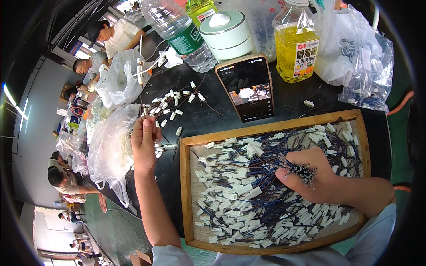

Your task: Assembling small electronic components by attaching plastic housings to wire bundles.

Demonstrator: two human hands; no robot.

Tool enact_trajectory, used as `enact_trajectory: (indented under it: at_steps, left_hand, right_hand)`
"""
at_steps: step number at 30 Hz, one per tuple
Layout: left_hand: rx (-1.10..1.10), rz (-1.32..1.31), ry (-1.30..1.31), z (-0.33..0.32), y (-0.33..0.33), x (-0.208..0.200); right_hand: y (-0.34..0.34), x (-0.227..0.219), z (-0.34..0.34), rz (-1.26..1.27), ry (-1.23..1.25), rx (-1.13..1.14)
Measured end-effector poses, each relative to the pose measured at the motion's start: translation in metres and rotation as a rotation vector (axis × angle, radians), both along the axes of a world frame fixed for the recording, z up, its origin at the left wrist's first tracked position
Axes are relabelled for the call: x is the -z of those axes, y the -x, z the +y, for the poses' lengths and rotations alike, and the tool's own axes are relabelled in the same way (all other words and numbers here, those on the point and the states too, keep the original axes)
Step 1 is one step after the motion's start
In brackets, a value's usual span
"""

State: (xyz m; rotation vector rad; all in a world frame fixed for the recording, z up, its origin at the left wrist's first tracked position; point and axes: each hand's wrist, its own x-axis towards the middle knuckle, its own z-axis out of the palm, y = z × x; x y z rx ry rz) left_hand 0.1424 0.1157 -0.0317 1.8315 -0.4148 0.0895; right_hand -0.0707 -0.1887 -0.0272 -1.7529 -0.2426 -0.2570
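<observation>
And here our right hand [324, 172] clenches a bundle of thin, dark, metal-tipped wires [305, 175], ends facing up at us, while well left of that grip our left hand [145, 141], its pinch unclear, borders scattered white plastic connectors [172, 116].

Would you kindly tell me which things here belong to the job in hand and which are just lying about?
Apparently the job:
wire bundle in the right hand
wooden-framed tray
wires with white connectors inside it
similar connectors near the left hand

Apparently just lying about:
smartphone
bottle of yellow liquid
green-labelled clear bottle
mint-green canister
</observation>
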Motion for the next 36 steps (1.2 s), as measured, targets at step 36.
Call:
enact_trajectory:
  at_steps: [36]
  left_hand:
    - [-0.066,-0.278,-0.735,-0.004,0.006,0.005]
  right_hand:
    - [-0.001,0.001,-0.002,0.021,0.004,-0.016]
